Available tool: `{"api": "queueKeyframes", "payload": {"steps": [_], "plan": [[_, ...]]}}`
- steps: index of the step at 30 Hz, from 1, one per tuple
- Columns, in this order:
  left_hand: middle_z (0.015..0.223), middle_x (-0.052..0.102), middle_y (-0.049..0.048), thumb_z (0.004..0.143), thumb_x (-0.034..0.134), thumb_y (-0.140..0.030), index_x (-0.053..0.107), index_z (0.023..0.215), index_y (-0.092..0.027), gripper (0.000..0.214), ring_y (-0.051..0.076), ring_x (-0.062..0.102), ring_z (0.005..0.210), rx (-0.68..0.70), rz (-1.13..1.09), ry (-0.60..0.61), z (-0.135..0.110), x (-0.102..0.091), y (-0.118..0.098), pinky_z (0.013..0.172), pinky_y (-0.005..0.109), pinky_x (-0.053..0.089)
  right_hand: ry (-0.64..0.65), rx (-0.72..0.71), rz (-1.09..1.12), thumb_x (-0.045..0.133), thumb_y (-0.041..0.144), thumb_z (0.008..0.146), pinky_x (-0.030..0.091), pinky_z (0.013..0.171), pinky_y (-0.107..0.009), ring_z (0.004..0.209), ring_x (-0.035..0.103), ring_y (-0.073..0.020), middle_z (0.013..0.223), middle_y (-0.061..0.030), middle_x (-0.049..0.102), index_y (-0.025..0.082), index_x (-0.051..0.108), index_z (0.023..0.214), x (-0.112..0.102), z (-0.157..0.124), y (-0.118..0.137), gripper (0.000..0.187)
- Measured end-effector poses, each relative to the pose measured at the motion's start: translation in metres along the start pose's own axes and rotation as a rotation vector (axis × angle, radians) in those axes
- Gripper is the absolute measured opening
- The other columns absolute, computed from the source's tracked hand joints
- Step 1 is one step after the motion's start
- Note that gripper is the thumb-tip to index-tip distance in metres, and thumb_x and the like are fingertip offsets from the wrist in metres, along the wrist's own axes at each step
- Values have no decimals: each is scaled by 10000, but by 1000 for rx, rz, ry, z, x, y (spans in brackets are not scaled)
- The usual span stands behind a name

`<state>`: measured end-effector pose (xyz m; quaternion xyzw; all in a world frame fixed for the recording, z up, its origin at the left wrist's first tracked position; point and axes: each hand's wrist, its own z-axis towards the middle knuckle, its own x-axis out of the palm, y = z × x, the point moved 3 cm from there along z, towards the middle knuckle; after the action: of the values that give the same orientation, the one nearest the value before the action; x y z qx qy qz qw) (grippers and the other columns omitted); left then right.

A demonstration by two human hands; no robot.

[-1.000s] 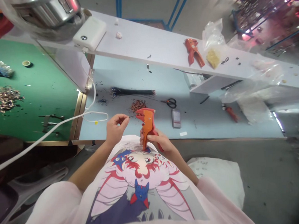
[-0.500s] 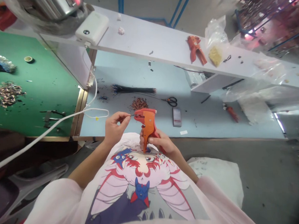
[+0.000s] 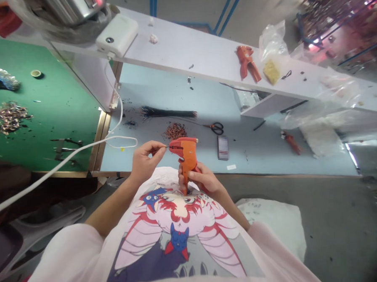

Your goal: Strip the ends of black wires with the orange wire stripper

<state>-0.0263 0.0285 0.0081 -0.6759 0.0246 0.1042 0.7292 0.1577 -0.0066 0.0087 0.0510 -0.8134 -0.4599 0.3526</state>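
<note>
My right hand (image 3: pixel 203 178) is wrapped round the handles of an orange and red wire stripper (image 3: pixel 189 153), its jaws pointing left. Between thumb and fingers, my left hand (image 3: pixel 147 158) pinches a thin dark wire (image 3: pixel 167 146) whose far end is at the stripper's jaws. How deep the wire sits in the jaws is hidden. Just beyond the tool lies a heap of small copper-coloured scraps (image 3: pixel 175 130). Behind it is a bundle of dark wires (image 3: pixel 171 112) with bared ends.
Scissors (image 3: pixel 216 127) and a phone-like object (image 3: pixel 222 147) lie right of the stripper. A white cable (image 3: pixel 81 150) crosses the left side from a power bank (image 3: pixel 117 35) on the shelf. Another stripper (image 3: pixel 247 63) rests on the shelf; a red-handled tool (image 3: pixel 292 143) lies farther right.
The stripper's handles have come closer together in my right hand, and the tool has turned slightly. My left hand has shifted a little to the right with the wire.
</note>
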Motion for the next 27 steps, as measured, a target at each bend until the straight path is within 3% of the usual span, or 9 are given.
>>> {"api": "queueKeyframes", "payload": {"steps": [23, 27], "plan": [[674, 615, 4, 783, 598, -260, 658, 745, -185, 103, 107, 526, 626, 146, 165, 37, 1, -13, -12, 610, 228, 426, 41, 62, 30, 645, 350, 777, 481, 492, -273, 538, 582, -134, 702, -33, 595, 117, 545, 923, 0, 1, 3, 293], [671, 614, 1, 782, 603, -253, 659, 751, -189, 91, 105, 525, 624, 157, 169, 47, 2, -13, -12, 608, 227, 423, 71, 21, -5, 618, 361, 801, 458, 460, -265, 488, 546, -126, 618, -5, 572, 136, 525, 902, 0, 4, 1, 264]]}}
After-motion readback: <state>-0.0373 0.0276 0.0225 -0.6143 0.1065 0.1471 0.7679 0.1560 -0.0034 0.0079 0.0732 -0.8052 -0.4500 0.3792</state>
